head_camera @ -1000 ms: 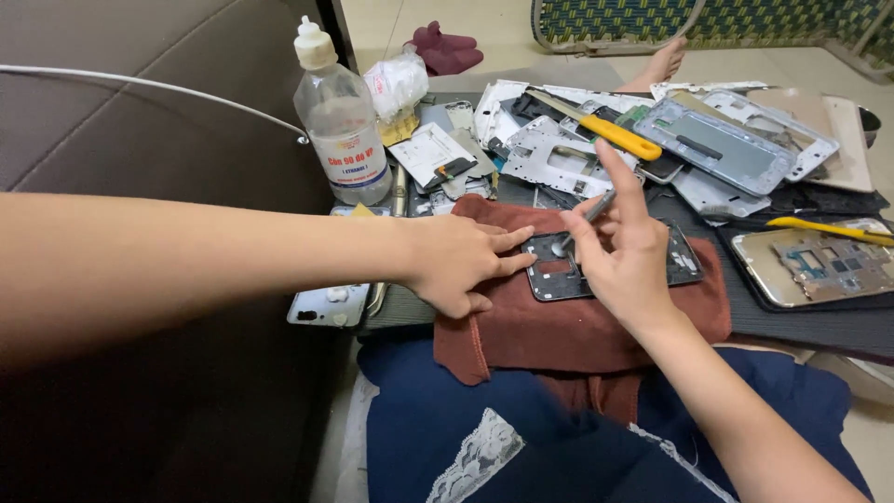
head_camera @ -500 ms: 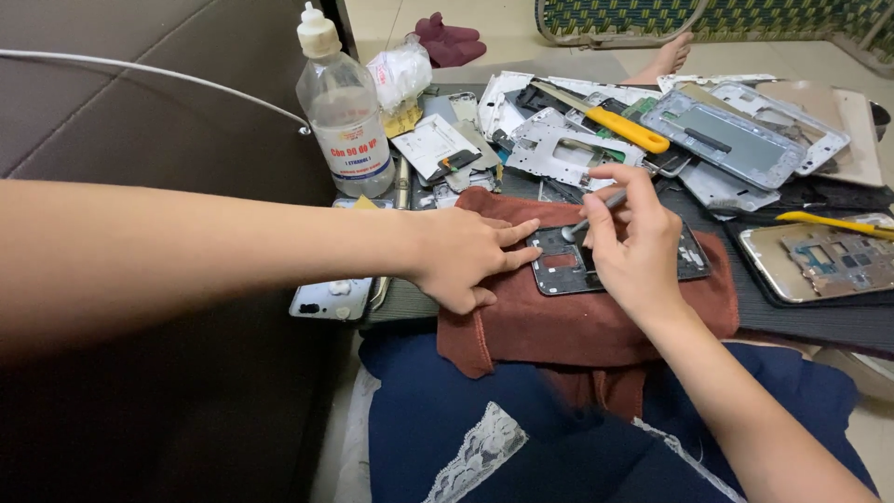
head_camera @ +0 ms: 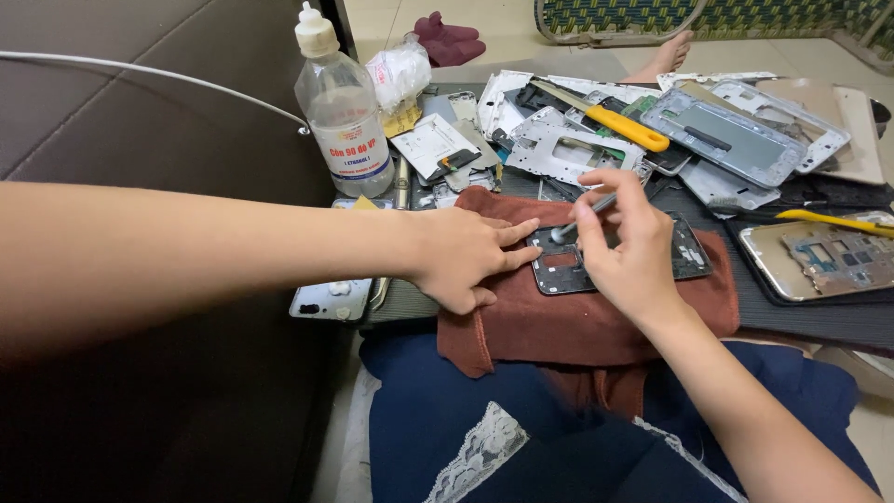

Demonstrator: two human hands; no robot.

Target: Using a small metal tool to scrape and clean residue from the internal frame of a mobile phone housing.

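Left hand point(head_camera: 466, 256) flat and spread on the cloth point(head_camera: 559, 326), fingertips pinning the frame point(head_camera: 559, 270) at its 9 o'clock edge; right hand point(head_camera: 629, 251) pinching a thin tool point(head_camera: 582, 216), tip down on the frame's 11 o'clock corner. Frame lying flat on the cloth, mid-bench, already bare of screen and back, judging by the open cutouts; seemingly mid-strip, small parts or screws left to come out. At 12 o'clock, a heap of stripped frames point(head_camera: 568, 149) and a yellow-handled blade point(head_camera: 615, 121); at 10 o'clock, a clear bottle point(head_camera: 345, 121); at 3 o'clock, a gold phone body point(head_camera: 824, 261), board exposed, untouched.
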